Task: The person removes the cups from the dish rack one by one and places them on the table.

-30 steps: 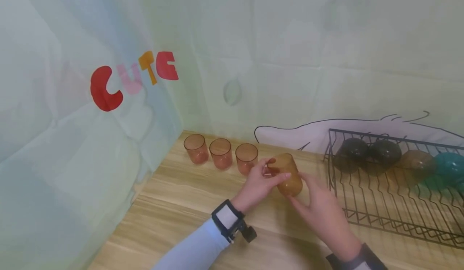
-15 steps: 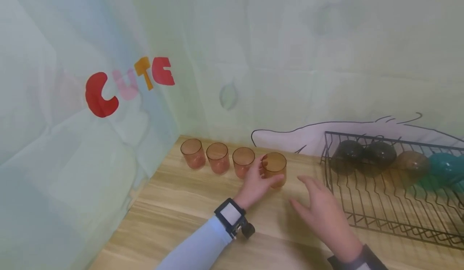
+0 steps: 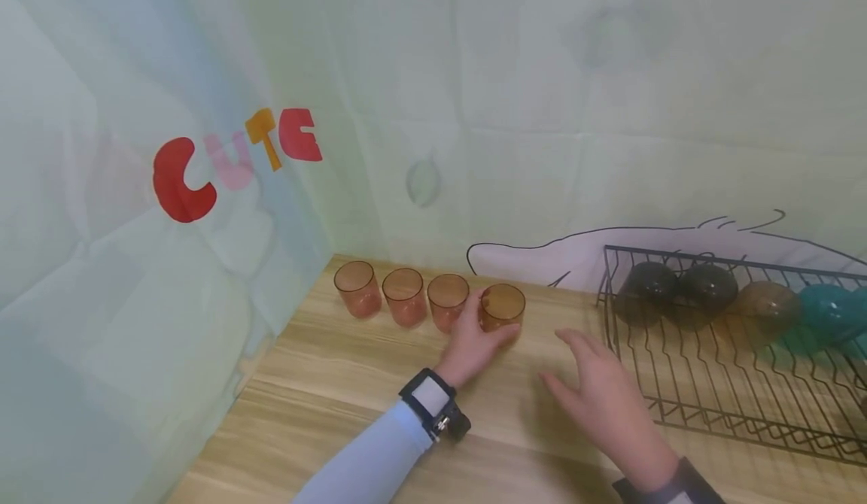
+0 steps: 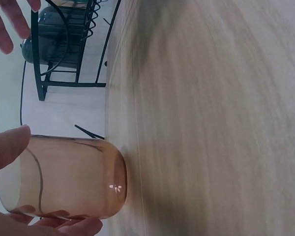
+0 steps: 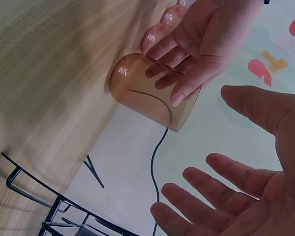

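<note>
An amber tinted drinking glass (image 3: 504, 305) stands upright, mouth up, at the right end of a row. My left hand (image 3: 472, 342) holds it, thumb on the near side and fingers round the left side. In the left wrist view the base of the glass (image 4: 73, 177) is close to the tabletop; whether it touches I cannot tell. Just left of it are three pinkish glasses (image 3: 406, 301), also mouth up. My right hand (image 3: 606, 399) hovers to the right, thumb and fingers apart, holding nothing. Its spread fingers show in the right wrist view.
A black wire rack (image 3: 745, 427) stands on the right of the wooden table (image 3: 325, 384). Upside-down glasses sit in it: two dark ones (image 3: 650, 289), a brown one (image 3: 768, 308) and teal ones (image 3: 826, 308). A printed cloth wall (image 3: 528, 150) rises behind and at the left.
The amber glass, tilted between both hands a second ago, is now upright in the left hand alone and has moved left and down beside the row. The right hand has let go.
</note>
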Tool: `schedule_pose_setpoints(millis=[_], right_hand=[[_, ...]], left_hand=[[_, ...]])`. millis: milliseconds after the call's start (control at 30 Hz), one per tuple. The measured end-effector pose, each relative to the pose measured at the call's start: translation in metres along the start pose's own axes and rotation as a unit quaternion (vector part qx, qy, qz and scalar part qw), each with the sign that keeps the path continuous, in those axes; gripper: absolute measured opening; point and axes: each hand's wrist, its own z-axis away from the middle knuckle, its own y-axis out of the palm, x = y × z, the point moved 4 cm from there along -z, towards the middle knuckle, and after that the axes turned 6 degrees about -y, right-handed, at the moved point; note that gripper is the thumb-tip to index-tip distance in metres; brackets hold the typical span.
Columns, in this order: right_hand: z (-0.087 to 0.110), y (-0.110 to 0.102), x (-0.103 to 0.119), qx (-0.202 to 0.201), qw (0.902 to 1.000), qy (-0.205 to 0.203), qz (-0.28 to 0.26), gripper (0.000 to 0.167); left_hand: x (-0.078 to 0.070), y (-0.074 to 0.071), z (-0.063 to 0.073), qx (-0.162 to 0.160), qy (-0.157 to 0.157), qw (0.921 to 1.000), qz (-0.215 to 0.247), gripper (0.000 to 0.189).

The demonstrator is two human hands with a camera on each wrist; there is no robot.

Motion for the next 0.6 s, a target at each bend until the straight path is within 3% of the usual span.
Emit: schedule_pose_setpoints(millis=[333,600], right_hand=[[0.001,-0.001,0.001,0.000,1.0000,-0.005,0.006,0.068],[0.003,-0.009,-0.003,0.009,0.9999,0.001,0.006,0.068]], left_hand=[[0.000,0.001,-0.004,-0.001,0.022,0.9996,-0.019,0.077],[-0.001,-0.003,0.008,-0.010,0.031,0.9975,-0.063,0.080]])
